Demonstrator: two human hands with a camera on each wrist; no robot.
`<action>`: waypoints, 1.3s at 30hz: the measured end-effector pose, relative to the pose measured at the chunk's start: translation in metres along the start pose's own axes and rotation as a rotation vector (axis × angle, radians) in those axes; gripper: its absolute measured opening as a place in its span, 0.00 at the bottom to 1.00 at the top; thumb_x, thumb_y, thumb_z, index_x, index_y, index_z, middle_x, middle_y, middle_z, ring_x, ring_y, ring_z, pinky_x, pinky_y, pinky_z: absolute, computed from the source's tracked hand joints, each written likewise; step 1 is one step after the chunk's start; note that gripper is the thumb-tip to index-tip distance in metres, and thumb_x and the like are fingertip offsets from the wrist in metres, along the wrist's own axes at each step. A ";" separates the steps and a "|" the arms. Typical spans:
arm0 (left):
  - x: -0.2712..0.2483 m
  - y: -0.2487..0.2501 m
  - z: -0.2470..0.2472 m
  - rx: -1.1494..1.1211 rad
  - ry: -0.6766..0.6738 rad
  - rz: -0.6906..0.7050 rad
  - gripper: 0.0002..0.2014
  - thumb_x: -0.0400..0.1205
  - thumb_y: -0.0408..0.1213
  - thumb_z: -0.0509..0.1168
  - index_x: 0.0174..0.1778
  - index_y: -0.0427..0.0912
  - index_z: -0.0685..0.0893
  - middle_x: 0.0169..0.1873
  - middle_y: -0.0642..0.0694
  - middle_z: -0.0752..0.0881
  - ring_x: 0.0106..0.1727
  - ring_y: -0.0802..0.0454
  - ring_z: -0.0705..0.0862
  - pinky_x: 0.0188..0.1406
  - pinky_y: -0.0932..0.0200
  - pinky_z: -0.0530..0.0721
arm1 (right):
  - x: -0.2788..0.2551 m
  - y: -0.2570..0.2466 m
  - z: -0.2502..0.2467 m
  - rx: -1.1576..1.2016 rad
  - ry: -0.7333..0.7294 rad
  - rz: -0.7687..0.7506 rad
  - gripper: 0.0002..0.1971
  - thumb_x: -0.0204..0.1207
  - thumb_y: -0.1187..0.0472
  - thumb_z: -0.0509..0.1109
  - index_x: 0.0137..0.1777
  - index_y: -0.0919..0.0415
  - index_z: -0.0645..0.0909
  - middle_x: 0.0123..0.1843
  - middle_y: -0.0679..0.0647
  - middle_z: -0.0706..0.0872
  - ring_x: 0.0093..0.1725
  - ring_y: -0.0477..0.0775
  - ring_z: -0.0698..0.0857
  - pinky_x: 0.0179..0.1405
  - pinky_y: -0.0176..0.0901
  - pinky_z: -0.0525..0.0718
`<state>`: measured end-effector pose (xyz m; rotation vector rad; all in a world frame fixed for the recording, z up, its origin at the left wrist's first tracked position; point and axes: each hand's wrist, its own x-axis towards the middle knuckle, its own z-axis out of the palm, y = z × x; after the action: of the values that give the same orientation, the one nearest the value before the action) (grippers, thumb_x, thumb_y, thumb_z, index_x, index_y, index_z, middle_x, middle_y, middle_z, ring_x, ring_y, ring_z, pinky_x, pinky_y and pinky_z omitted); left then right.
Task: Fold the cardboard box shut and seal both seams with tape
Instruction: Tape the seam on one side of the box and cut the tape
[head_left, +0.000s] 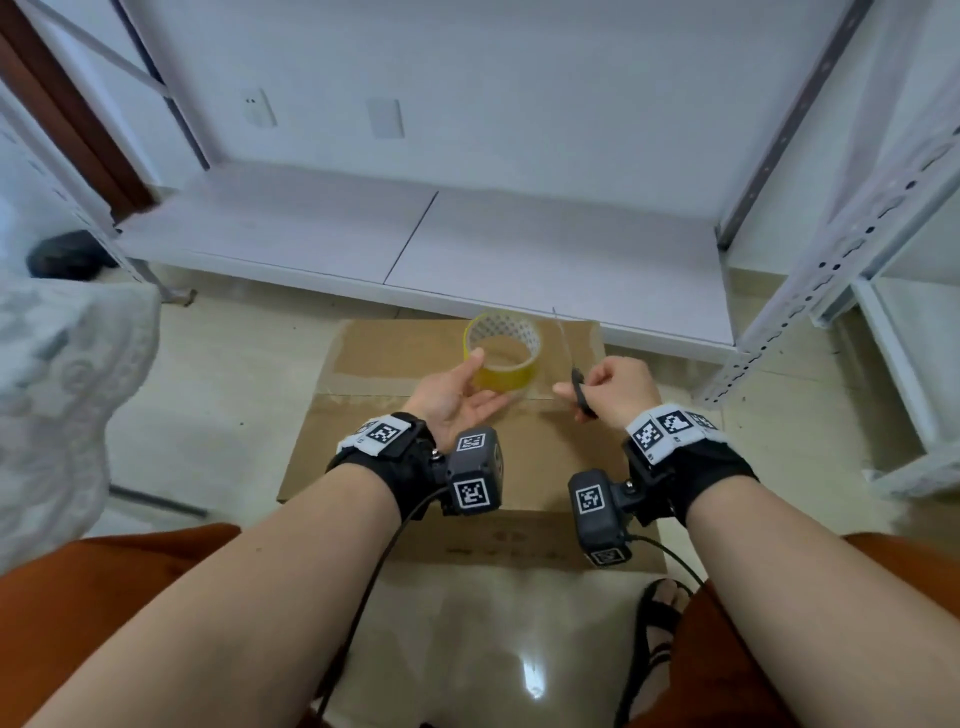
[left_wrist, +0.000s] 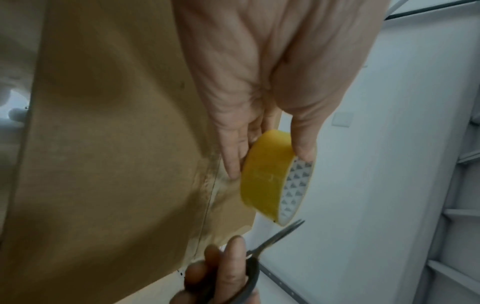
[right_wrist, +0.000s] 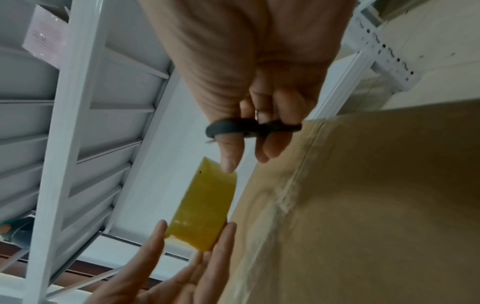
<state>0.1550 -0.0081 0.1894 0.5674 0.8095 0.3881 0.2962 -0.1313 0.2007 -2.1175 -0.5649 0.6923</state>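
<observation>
1. Holding one yellow tape roll (head_left: 503, 349) above the far half of the cardboard box (head_left: 447, 467), the left hand (head_left: 453, 399) grips it between thumb on its upper rim and fingers beneath.
2. Its open core faces up toward the head camera.
3. One pair of scissors (head_left: 577, 387) sits in the right hand (head_left: 618, 387), fingers curled through the black loops, blades pointing away toward the white shelf (head_left: 415, 244).
4. One flat box lies on the floor, long axis running away from the person.
</observation>
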 end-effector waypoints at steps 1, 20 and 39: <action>-0.005 0.003 -0.002 0.016 0.006 -0.011 0.12 0.85 0.36 0.61 0.58 0.29 0.75 0.53 0.32 0.83 0.51 0.39 0.86 0.45 0.47 0.88 | 0.000 -0.005 0.004 -0.022 -0.044 -0.011 0.18 0.64 0.54 0.82 0.30 0.56 0.73 0.34 0.60 0.88 0.33 0.56 0.83 0.34 0.45 0.80; -0.087 0.114 -0.112 0.024 0.256 0.437 0.15 0.82 0.28 0.65 0.66 0.35 0.78 0.61 0.36 0.83 0.58 0.45 0.84 0.54 0.46 0.88 | -0.025 -0.144 0.140 0.052 -0.242 -0.322 0.13 0.70 0.73 0.75 0.52 0.65 0.78 0.48 0.61 0.86 0.46 0.57 0.85 0.46 0.49 0.88; -0.157 0.223 -0.216 0.059 1.348 0.947 0.26 0.85 0.41 0.59 0.77 0.35 0.64 0.73 0.37 0.66 0.73 0.41 0.70 0.73 0.48 0.69 | -0.074 -0.281 0.275 -0.206 -0.299 -0.848 0.14 0.67 0.66 0.79 0.53 0.66 0.87 0.52 0.59 0.90 0.52 0.56 0.87 0.59 0.47 0.83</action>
<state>-0.1345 0.1538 0.2939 0.6961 1.8081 1.7297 0.0207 0.1377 0.3080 -1.7039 -1.6251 0.4573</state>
